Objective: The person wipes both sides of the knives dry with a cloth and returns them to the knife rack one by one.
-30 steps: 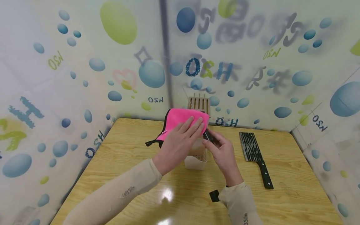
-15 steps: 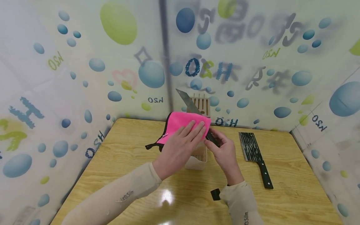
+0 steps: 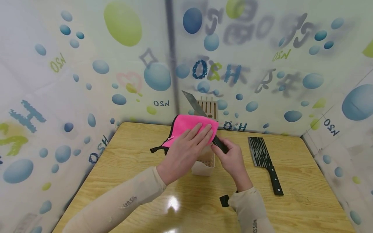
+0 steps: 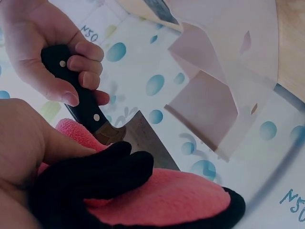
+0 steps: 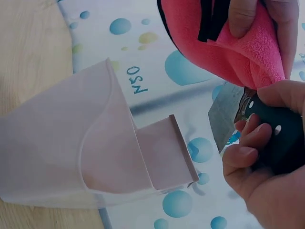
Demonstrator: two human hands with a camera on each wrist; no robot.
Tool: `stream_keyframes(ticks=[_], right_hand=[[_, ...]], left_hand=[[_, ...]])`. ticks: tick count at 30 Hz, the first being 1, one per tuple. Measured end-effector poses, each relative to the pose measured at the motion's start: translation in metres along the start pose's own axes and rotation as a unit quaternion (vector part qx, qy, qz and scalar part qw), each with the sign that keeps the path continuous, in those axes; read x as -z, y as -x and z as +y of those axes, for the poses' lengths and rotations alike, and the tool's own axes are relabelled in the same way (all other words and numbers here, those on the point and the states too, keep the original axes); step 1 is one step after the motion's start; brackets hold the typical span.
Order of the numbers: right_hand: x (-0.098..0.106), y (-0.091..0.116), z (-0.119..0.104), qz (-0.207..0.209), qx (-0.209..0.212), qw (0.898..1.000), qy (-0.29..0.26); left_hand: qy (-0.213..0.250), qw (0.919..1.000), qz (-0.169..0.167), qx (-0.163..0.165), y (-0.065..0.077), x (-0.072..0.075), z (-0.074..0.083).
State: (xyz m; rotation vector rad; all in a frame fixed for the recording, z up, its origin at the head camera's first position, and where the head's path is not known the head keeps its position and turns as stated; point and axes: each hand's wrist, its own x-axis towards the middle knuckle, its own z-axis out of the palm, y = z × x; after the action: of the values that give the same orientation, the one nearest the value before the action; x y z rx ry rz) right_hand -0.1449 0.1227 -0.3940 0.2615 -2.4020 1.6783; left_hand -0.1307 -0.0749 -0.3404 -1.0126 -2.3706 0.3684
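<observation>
In the head view my right hand [image 3: 233, 158] grips a kitchen knife [image 3: 193, 103] by its black handle; the blade slants up and left. A pink cloth [image 3: 185, 124] with black edging covers the middle of the blade. My left hand [image 3: 185, 150] lies over it with long, extended fingers. From the left wrist view, the thumb is on the cloth's other side, so the cloth is pinched about the blade [image 4: 150, 138]. The riveted handle [image 4: 81, 95] sits in the curled right fingers. The cloth hides part of the blade.
A pale knife holder [image 3: 202, 169] with a slotted rack [image 3: 214, 108] stands behind and below the hands. At the right a cleaver [image 3: 260, 155] with a black-patterned blade lies on the wooden table [image 3: 128, 139]. Printed curtains enclose the table's back and sides.
The knife has turned from nearly edge-on to showing its blade's flat side above the cloth. The cloth and left hand have shifted slightly down and right. The cleaver has stayed put.
</observation>
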Motion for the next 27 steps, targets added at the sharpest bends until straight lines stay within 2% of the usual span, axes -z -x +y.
stream_keyframes(ticks=[4, 11, 21, 27], right_hand=[[0.0001, 0.0008, 0.0017, 0.018, 0.029, 0.999, 0.026], [0.0012, 0.0005, 0.0037, 0.031, 0.115, 0.991, 0.065], [0.0020, 0.0021, 0.0011, 0.033, 0.121, 0.988, 0.095], [0.0010, 0.0024, 0.0035, 0.033, 0.140, 0.984, 0.104]], left_hand=[[0.002, 1.0000, -0.003, -0.003, -0.0003, 0.0001, -0.0002], [0.012, 0.9999, -0.004, 0.003, 0.0019, -0.0008, 0.0001], [0.005, 0.9999, -0.012, -0.001, 0.0003, -0.0033, 0.0022], [0.009, 0.9999, -0.013, 0.000, -0.0009, -0.0062, 0.0007]])
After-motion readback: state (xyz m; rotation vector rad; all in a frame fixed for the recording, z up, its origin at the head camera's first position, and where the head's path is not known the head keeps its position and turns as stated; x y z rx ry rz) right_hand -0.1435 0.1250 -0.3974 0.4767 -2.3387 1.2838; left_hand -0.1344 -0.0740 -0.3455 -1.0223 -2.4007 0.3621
